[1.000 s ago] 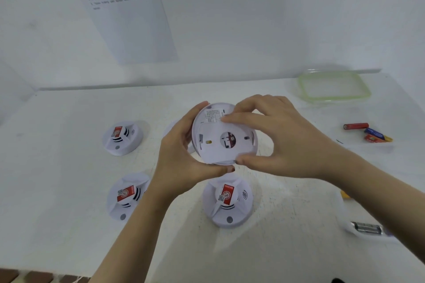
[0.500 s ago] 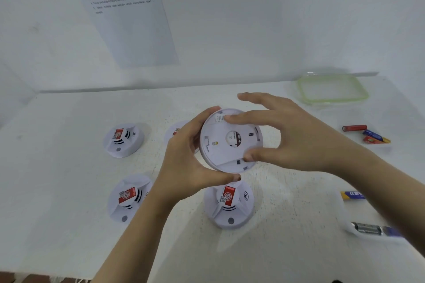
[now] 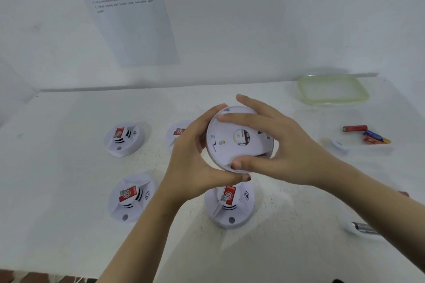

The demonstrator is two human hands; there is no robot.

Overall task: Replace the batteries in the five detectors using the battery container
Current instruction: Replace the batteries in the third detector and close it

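Both hands are working one detector (image 3: 230, 145), lifted clear of the worktop (image 3: 69, 167) in mid-frame, flat back turned up toward the camera, probably so the battery side can be seen.

- Left hand (image 3: 193, 163) is gripping the body from the left, thumb under the lower rim and fingers wrapped behind. It appears to be acting as the brace.
- Right hand (image 3: 287, 151) is pinching across the back plate, forefinger along the upper edge and thumb on the lower. That reads as a twisting hold on the cover; whether it is opening or closing, I cannot tell.
- Four other detectors (image 3: 124, 139) are sitting dome-up on the worktop, left of and below the hands, seemingly waiting in a queue.
- Loose batteries (image 3: 368, 135) are lying at the right, near the working hand. A green-rimmed tray (image 3: 333, 101) is parked at the far right, out of the way.
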